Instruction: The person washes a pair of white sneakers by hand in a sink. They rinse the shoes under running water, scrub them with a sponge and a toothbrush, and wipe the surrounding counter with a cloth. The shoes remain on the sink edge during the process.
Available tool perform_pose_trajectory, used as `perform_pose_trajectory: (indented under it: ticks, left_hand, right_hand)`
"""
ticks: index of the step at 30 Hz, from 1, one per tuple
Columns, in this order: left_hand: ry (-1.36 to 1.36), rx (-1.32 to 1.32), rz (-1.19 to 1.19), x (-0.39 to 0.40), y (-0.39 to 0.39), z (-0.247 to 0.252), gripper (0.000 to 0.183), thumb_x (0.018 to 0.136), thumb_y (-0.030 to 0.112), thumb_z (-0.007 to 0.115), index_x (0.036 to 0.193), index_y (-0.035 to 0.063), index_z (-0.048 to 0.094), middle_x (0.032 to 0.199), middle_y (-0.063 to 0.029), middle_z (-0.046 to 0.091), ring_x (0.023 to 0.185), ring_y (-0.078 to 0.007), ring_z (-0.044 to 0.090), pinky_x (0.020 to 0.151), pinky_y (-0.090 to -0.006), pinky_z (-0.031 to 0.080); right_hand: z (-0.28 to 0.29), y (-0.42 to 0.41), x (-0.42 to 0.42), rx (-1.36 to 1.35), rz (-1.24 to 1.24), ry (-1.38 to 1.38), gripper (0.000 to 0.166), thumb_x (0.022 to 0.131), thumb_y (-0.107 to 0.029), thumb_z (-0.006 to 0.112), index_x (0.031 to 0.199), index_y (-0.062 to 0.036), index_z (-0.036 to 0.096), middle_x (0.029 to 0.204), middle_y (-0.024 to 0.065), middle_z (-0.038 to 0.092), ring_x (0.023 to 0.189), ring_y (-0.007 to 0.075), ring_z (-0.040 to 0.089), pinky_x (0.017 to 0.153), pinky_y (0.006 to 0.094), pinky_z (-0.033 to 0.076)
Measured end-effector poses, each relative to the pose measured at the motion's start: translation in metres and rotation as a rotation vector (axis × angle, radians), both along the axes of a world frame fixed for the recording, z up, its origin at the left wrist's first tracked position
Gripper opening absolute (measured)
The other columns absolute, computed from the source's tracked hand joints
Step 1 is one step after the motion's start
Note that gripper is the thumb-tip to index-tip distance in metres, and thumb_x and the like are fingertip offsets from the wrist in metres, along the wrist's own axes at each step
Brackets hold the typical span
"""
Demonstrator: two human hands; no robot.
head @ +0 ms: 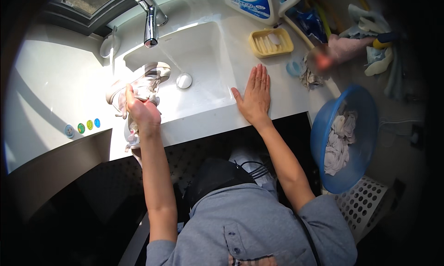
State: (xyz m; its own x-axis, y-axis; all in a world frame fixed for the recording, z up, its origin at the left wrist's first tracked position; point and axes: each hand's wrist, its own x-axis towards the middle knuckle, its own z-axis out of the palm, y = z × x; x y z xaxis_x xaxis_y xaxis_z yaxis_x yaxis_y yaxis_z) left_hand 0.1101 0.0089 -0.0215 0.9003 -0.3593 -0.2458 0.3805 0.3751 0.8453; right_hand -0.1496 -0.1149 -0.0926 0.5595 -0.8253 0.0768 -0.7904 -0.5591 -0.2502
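Note:
My left hand [144,111] holds light-coloured shoes at the left side of the white sink [204,54], palm up with the thumb on top. One shoe [158,71] reaches over the basin in bright sunlight; another shoe [132,135] hangs by the counter edge, partly hidden by my wrist. Flat on the counter right of the basin lies my right hand [256,94], palm down, fingers slightly apart, with nothing in it. Above the basin stands a chrome faucet [151,26], a thin stream of water seeming to fall from it. A round drain plug [184,80] sits in the basin.
Beyond my right hand are a yellow soap dish [271,42] and a white detergent jug [256,2]. A blue plastic basin [364,155] with crumpled cloth stands at the right, above a white perforated basket [360,203]. Gloves and cloths [378,61] lie at the upper right.

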Motion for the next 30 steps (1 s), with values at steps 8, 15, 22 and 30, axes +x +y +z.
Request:
perform_pose_trajectory:
  ticks: [8, 15, 22, 30]
  left_hand:
    - [0.111, 0.090, 0.061, -0.029, 0.007, 0.034, 0.043, 0.102, 0.029, 0.040, 0.126, -0.0062, 0.046, 0.126, -0.0165, 0.054, 0.115, -0.0254, 0.053, 0.100, -0.0371, 0.041]
    - [0.014, 0.090, 0.199, -0.043, 0.032, 0.032, 0.035, 0.098, 0.027, 0.047, 0.114, -0.0020, 0.057, 0.106, -0.0084, 0.063, 0.096, -0.0163, 0.058, 0.083, -0.0271, 0.045]
    - [-0.091, 0.132, 0.139, -0.046, 0.058, -0.002, 0.030, 0.082, 0.002, 0.063, 0.112, -0.0001, 0.061, 0.104, -0.0052, 0.064, 0.097, -0.0161, 0.059, 0.089, -0.0279, 0.045]
    - [-0.297, 0.362, -0.081, -0.048, 0.041, -0.036, 0.032, 0.080, 0.000, 0.065, 0.112, -0.0012, 0.062, 0.111, -0.0069, 0.063, 0.099, -0.0158, 0.059, 0.089, -0.0294, 0.047]
  right_hand:
    - [-0.061, -0.042, 0.156, 0.156, 0.412, -0.268, 0.065, 0.097, -0.042, 0.046, 0.138, 0.0078, 0.035, 0.144, 0.0258, 0.036, 0.139, 0.0331, 0.028, 0.115, 0.0451, 0.021]
    - [-0.055, -0.038, 0.251, 1.506, 0.005, -0.865, 0.044, 0.098, -0.040, 0.048, 0.091, 0.0011, 0.064, 0.090, 0.0106, 0.067, 0.075, 0.0183, 0.064, 0.080, 0.0368, 0.049]
    - [-0.021, -0.044, 0.237, 0.865, 0.212, -0.164, 0.049, 0.095, -0.050, 0.049, 0.087, -0.0050, 0.067, 0.098, 0.0115, 0.066, 0.094, 0.0161, 0.061, 0.084, 0.0308, 0.044]
    - [0.029, 0.013, 0.188, 1.072, 0.527, -0.645, 0.059, 0.098, -0.044, 0.039, 0.104, 0.0113, 0.058, 0.101, 0.0292, 0.062, 0.100, 0.0350, 0.060, 0.087, 0.0391, 0.046]
